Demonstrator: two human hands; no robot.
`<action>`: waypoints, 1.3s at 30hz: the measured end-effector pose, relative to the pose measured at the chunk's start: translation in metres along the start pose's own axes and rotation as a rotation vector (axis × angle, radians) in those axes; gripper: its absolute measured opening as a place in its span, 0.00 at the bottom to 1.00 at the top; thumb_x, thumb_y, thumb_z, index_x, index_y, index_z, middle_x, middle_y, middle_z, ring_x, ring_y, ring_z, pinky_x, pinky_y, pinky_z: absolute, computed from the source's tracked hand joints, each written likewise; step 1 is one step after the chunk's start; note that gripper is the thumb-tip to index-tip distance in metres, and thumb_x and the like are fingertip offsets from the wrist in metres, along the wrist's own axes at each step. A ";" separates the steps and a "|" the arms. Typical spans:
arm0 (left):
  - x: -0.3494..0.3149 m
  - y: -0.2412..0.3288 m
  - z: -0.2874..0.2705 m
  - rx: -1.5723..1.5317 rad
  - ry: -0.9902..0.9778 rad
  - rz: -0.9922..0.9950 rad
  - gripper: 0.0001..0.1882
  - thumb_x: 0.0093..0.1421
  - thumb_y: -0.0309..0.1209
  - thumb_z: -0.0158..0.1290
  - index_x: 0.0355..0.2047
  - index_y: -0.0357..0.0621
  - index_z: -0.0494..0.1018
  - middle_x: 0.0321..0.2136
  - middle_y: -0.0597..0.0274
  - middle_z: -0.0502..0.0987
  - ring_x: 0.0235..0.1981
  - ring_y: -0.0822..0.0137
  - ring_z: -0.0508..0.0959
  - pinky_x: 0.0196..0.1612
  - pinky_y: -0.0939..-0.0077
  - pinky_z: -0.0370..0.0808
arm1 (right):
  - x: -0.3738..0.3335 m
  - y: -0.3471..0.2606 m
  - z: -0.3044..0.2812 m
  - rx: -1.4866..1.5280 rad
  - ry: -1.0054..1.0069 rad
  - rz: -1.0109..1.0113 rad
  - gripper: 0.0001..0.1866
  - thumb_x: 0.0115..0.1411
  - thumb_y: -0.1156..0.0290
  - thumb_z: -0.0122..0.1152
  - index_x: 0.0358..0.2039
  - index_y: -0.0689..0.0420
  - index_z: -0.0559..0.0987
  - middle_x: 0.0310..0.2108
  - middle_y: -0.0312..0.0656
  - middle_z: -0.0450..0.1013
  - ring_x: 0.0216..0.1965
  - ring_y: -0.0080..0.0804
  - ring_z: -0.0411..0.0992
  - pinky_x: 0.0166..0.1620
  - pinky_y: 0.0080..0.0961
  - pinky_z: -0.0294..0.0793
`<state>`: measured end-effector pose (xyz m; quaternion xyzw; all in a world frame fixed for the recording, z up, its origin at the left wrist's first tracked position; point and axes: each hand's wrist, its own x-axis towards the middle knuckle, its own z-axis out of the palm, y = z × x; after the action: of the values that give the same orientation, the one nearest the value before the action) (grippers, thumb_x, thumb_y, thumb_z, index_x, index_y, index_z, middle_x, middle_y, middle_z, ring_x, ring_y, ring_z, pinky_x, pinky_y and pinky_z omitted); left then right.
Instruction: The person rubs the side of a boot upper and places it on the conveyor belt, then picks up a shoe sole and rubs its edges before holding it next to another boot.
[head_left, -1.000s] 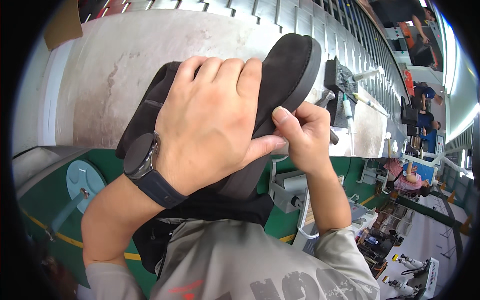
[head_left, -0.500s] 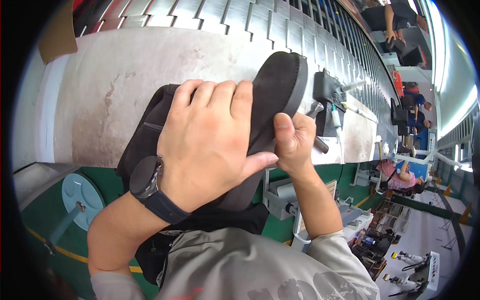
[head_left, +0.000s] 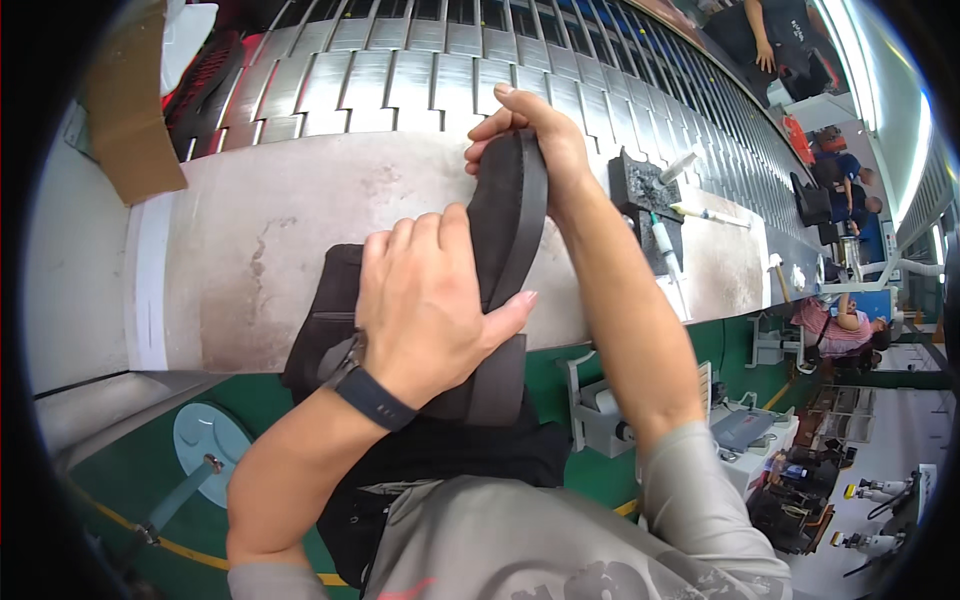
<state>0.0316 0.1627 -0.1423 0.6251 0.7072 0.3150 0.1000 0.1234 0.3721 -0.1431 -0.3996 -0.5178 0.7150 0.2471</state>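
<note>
A black ankle boot (head_left: pixel 497 215) lies on its side at the bench's near edge, its toe pointing away from me and its thick dark sole turned to the right. My left hand (head_left: pixel 415 295) is closed over the boot's middle, thumb reaching toward the sole edge. The zipped shaft sticks out to the left beneath that hand. At the far end, my right hand (head_left: pixel 535 135) curls around the toe, its fingers on the far side partly hidden by the boot. A dark watch strap (head_left: pixel 375 398) is on my left wrist.
Behind the pale worktop (head_left: pixel 235 260) runs a metal slat conveyor (head_left: pixel 400 85). A black holder block (head_left: pixel 640 185) stands right of my forearm, with a syringe-like tube (head_left: pixel 663 238) and a pen-like tool (head_left: pixel 712 215). Cardboard (head_left: pixel 130 110) stands at left; a round blue stool (head_left: pixel 213 450) is below.
My right hand has moved away from me, from beside the sole to around the toe. The boot has turned slightly, its toe swinging left. My left hand stays on the boot's middle.
</note>
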 end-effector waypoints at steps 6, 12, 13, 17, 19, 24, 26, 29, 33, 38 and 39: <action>0.005 -0.012 -0.017 0.019 -0.101 -0.004 0.30 0.72 0.51 0.57 0.57 0.34 0.78 0.41 0.48 0.83 0.46 0.45 0.81 0.54 0.51 0.72 | -0.028 0.014 -0.022 -0.622 0.533 -0.548 0.32 0.70 0.43 0.61 0.35 0.67 0.84 0.25 0.49 0.81 0.29 0.33 0.78 0.39 0.31 0.77; -0.017 -0.032 -0.001 0.109 0.135 0.088 0.23 0.73 0.47 0.56 0.52 0.37 0.80 0.39 0.55 0.83 0.44 0.50 0.81 0.55 0.56 0.71 | -0.172 0.055 -0.001 -0.792 -0.041 -0.036 0.33 0.75 0.43 0.59 0.29 0.66 0.80 0.19 0.39 0.73 0.24 0.23 0.71 0.28 0.29 0.72; -0.017 -0.032 -0.002 0.117 0.147 0.103 0.22 0.73 0.47 0.57 0.51 0.37 0.80 0.38 0.55 0.83 0.43 0.51 0.81 0.55 0.56 0.71 | -0.178 0.062 0.002 -0.802 -0.026 -0.083 0.33 0.75 0.44 0.60 0.29 0.67 0.79 0.19 0.38 0.71 0.24 0.22 0.68 0.28 0.29 0.70; -0.019 -0.037 -0.004 0.085 0.132 0.100 0.22 0.73 0.47 0.57 0.49 0.37 0.81 0.38 0.56 0.83 0.42 0.52 0.80 0.54 0.57 0.71 | -0.187 0.072 0.007 -0.675 -0.017 -0.123 0.31 0.76 0.48 0.59 0.29 0.66 0.77 0.18 0.35 0.67 0.25 0.20 0.60 0.27 0.29 0.66; -0.017 -0.040 -0.004 0.065 0.121 0.096 0.22 0.73 0.47 0.57 0.48 0.37 0.81 0.38 0.56 0.83 0.42 0.52 0.80 0.54 0.57 0.71 | -0.187 0.077 0.014 -0.638 0.011 -0.148 0.31 0.77 0.48 0.58 0.28 0.65 0.76 0.18 0.35 0.67 0.25 0.20 0.60 0.27 0.28 0.65; -0.016 -0.040 -0.003 0.038 0.125 0.092 0.23 0.72 0.48 0.58 0.48 0.37 0.81 0.36 0.56 0.81 0.40 0.52 0.79 0.53 0.56 0.70 | -0.188 0.087 0.002 -0.654 0.011 -0.212 0.31 0.78 0.48 0.55 0.28 0.65 0.77 0.18 0.33 0.66 0.25 0.19 0.60 0.26 0.27 0.64; -0.015 -0.040 -0.005 0.019 0.114 0.095 0.23 0.72 0.48 0.58 0.48 0.36 0.80 0.36 0.56 0.81 0.40 0.52 0.79 0.53 0.56 0.70 | -0.188 0.091 -0.005 -0.667 -0.013 -0.221 0.30 0.79 0.49 0.55 0.29 0.64 0.77 0.18 0.32 0.65 0.25 0.18 0.60 0.26 0.26 0.63; -0.014 -0.039 -0.007 0.006 0.098 0.091 0.23 0.72 0.47 0.58 0.48 0.36 0.80 0.35 0.56 0.81 0.40 0.51 0.79 0.53 0.55 0.70 | -0.187 0.084 0.007 -0.592 0.001 -0.239 0.28 0.78 0.51 0.57 0.29 0.65 0.77 0.18 0.36 0.66 0.23 0.22 0.60 0.26 0.28 0.64; -0.013 -0.033 -0.002 0.038 0.128 0.089 0.22 0.72 0.45 0.58 0.49 0.36 0.80 0.37 0.54 0.82 0.42 0.50 0.79 0.53 0.55 0.70 | -0.182 0.056 0.016 -0.704 0.027 -0.246 0.28 0.76 0.53 0.59 0.27 0.66 0.77 0.17 0.41 0.67 0.21 0.27 0.63 0.26 0.32 0.65; -0.018 -0.041 -0.004 0.074 0.114 0.076 0.24 0.72 0.47 0.57 0.53 0.35 0.79 0.40 0.50 0.83 0.44 0.46 0.79 0.54 0.53 0.70 | -0.162 0.033 0.009 -1.073 -0.157 -0.079 0.31 0.74 0.54 0.62 0.23 0.70 0.79 0.15 0.46 0.70 0.20 0.30 0.71 0.27 0.36 0.70; -0.020 -0.044 -0.007 0.068 0.111 0.118 0.26 0.73 0.49 0.56 0.54 0.35 0.78 0.41 0.49 0.82 0.44 0.46 0.79 0.54 0.52 0.70 | -0.157 0.049 0.001 -0.845 -0.063 -0.077 0.28 0.75 0.53 0.61 0.29 0.70 0.82 0.18 0.44 0.75 0.22 0.31 0.76 0.28 0.34 0.74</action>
<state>-0.0045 0.1405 -0.1675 0.6504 0.6837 0.3303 0.0207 0.2136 0.2345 -0.1397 -0.4239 -0.7873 0.4418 0.0722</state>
